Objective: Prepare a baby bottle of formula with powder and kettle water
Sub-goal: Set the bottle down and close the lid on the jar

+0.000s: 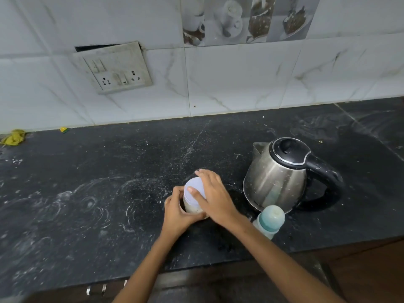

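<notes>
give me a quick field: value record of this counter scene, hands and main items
left hand: left hand grips the powder jar body
right hand: right hand grips the jar's white lid from above
kettle: steel kettle, lid closed, right of the jar
baby bottle: baby bottle, capped, in front of the kettle
surface: black countertop, white residue marks
wall: socket panel

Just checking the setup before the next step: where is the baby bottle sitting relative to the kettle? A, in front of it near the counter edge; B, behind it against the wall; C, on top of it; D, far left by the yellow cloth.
A: the baby bottle stands just in front of the kettle, near the counter's front edge.
</notes>
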The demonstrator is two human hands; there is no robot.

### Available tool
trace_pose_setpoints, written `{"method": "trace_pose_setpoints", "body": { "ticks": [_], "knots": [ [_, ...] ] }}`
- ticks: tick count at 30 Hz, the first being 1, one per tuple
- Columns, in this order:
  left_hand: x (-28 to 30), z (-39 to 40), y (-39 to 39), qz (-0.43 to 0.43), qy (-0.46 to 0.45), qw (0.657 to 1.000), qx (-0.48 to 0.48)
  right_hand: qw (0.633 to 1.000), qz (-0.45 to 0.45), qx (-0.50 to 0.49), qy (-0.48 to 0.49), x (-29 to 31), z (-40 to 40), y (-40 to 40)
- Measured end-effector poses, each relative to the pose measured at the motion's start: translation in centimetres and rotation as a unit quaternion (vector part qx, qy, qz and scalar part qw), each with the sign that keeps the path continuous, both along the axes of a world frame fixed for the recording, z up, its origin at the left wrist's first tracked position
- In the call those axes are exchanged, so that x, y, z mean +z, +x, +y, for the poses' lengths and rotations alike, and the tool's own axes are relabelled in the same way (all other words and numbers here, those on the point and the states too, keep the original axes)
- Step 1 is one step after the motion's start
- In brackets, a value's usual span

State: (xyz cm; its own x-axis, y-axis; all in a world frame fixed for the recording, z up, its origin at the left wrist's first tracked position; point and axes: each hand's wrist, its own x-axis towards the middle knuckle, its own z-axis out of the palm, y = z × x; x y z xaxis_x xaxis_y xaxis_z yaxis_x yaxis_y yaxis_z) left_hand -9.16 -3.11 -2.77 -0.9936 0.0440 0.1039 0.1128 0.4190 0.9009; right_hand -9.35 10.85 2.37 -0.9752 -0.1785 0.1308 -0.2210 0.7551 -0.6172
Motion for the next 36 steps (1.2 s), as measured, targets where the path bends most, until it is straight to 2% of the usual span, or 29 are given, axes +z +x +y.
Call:
{"method": "trace_pose_setpoints", "body": {
  "ticks": [1,3,5,9,13,18,24,30,33,36],
  "knots": [
    [0.0,-0.5,-0.3,-0.006,-0.021,1.000,-0.005,1.000,0.012,0.010,0.012,0.7,0.9,0.3],
    [0.9,2.1,1.1,0.001,-0.071,0.993,-0.092,0.995,0.063,-0.041,0.065,2.5,6.4,5.4],
    [1.8,1.0,-0.1,0.012,-0.084,0.993,-0.085,0.989,0.061,-0.017,0.133,4.2,8.8,5.7],
    [3.7,-1.9,-1.7,0.019,-0.085,0.996,-0.026,0.967,0.017,0.013,0.253,6.6,11.2,5.3],
    [4.0,-2.0,-0.9,0.015,-0.059,0.998,-0.005,0.954,-0.065,0.000,0.294,5.0,11.1,6.5],
    [3.7,-0.8,-0.3,0.041,-0.113,0.993,0.004,0.981,-0.070,-0.066,0.167,2.9,10.8,7.1],
    [3.4,-0.8,-0.5,0.046,-0.112,0.993,-0.003,0.994,-0.052,-0.045,0.081,2.5,8.4,4.6],
    [4.8,-3.0,-2.1,0.010,-0.098,0.991,-0.086,0.997,-0.056,0.000,0.047,3.3,7.0,0.1],
    [5.1,-3.6,-2.9,-0.029,-0.104,0.983,-0.147,0.992,-0.080,0.058,0.073,3.0,7.1,-1.1],
    [5.3,-3.7,-3.3,-0.055,-0.114,0.967,-0.221,0.991,-0.078,0.063,0.086,2.9,7.8,-0.2]
  ]
}}
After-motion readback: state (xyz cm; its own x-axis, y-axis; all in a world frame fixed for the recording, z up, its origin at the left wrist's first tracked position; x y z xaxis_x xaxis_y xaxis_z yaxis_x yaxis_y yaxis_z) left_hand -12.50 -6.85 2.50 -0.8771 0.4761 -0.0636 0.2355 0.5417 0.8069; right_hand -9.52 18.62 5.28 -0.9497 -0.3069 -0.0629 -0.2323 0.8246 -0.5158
